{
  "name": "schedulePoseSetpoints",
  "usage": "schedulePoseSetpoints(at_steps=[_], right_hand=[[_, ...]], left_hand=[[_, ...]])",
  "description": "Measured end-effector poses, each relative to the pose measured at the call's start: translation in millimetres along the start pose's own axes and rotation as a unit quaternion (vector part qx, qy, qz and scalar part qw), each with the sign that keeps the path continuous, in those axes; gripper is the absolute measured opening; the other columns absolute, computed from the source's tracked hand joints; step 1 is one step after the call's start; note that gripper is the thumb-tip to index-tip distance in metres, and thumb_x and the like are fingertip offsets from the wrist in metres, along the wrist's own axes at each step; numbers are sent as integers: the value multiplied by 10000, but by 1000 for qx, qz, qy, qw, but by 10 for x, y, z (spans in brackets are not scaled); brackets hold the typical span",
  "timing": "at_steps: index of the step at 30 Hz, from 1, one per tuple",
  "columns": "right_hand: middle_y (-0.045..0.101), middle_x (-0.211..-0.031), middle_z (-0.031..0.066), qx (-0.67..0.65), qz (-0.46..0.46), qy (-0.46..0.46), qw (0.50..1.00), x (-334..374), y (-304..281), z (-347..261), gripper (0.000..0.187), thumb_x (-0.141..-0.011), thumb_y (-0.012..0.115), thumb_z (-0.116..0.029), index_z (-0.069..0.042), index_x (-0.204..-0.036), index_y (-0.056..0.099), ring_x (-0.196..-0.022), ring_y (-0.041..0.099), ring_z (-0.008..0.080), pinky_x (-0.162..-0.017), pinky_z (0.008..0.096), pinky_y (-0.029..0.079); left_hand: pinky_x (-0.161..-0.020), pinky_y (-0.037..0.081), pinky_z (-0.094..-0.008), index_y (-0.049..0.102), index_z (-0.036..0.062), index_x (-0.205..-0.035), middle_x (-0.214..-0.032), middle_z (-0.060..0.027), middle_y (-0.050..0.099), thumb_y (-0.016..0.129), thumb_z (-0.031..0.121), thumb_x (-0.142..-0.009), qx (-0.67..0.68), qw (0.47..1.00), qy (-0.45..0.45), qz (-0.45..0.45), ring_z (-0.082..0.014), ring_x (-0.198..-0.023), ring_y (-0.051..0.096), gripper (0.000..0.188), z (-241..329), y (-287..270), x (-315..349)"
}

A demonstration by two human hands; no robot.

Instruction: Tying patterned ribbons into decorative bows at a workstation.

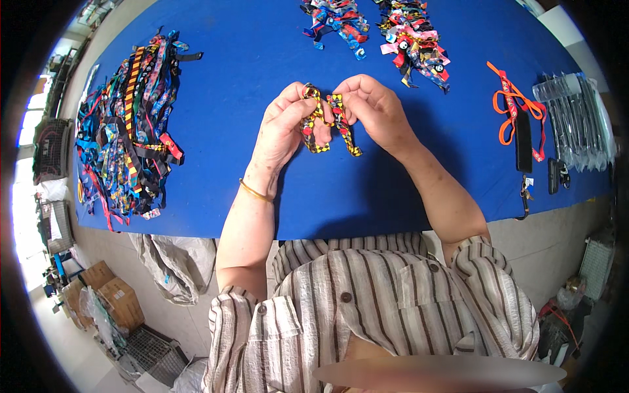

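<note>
Above the middle of the blue table, my left hand (283, 124) pinches a patterned fabric strap (341, 121) in yellow and black checks with red patches. Part of the strap loops at the fingertips and hangs down in front of the fingers. The thumb and forefinger of my right hand (377, 108) close on the same strap, a little to the right. Both hands face each other, a short gap apart. Whether the strap is one piece or two pieces, I cannot tell.
A large heap of colourful straps (131, 131) lies at the left. Two bunches of folded straps (337, 26) (416, 46) lie at the far side. An orange lanyard (508, 98), a black phone-like object (523, 141) and clear plastic packets (576, 121) lie at the right of the blue table (229, 196).
</note>
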State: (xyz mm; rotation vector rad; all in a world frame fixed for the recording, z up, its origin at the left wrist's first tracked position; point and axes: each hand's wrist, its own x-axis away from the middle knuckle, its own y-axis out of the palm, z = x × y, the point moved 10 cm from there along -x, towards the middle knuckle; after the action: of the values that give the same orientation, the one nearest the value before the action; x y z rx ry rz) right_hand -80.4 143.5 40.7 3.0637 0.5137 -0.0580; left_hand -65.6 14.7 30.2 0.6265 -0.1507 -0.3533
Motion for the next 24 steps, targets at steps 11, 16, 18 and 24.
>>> schedulePoseSetpoints(at_steps=[11, 16, 18, 24], right_hand=[[686, -968, 51, -49, -30, -49, 997, -4, 77, -20, 141, -974, 602, -71, 15, -1085, 598, -908, 647, 84, -819, 232, 522], [685, -945, 39, -50, 55, -20, 997, -19, -158, -20, 146, -975, 612, -86, 3, -1090, 606, -848, 633, 60, -748, 211, 516], [683, -933, 32, -82, 66, -21, 994, -13, -160, -50, 138, -973, 617, -86, 1, -1080, 609, -819, 621, 47, -717, 203, 506], [687, -924, 39, -82, 59, 0, 995, -15, -146, 37, 116, -960, 636, -79, -6, -1048, 611, -830, 633, 60, -724, 203, 511]], left_hand=[[-583, 574, -306, 546, 53, -982, -945, -171, 681, 502, 121, -1002, 7, 1000, 13, -20, -234, -688, 696, 84, 24, 12, -12], [-599, 585, -292, 571, 70, -1063, -1079, -186, 672, 533, 121, -1012, 15, 998, 58, 19, -240, -772, 711, 81, 74, -59, -14], [-587, 586, -291, 572, 64, -1079, -1102, -193, 671, 532, 128, -1016, 22, 998, 57, 18, -234, -767, 710, 98, 75, -80, -26], [-529, 574, -271, 562, 61, -1088, -1157, -224, 660, 533, 186, -1025, 50, 997, 44, 39, -224, -714, 707, 143, 94, -99, -18]])
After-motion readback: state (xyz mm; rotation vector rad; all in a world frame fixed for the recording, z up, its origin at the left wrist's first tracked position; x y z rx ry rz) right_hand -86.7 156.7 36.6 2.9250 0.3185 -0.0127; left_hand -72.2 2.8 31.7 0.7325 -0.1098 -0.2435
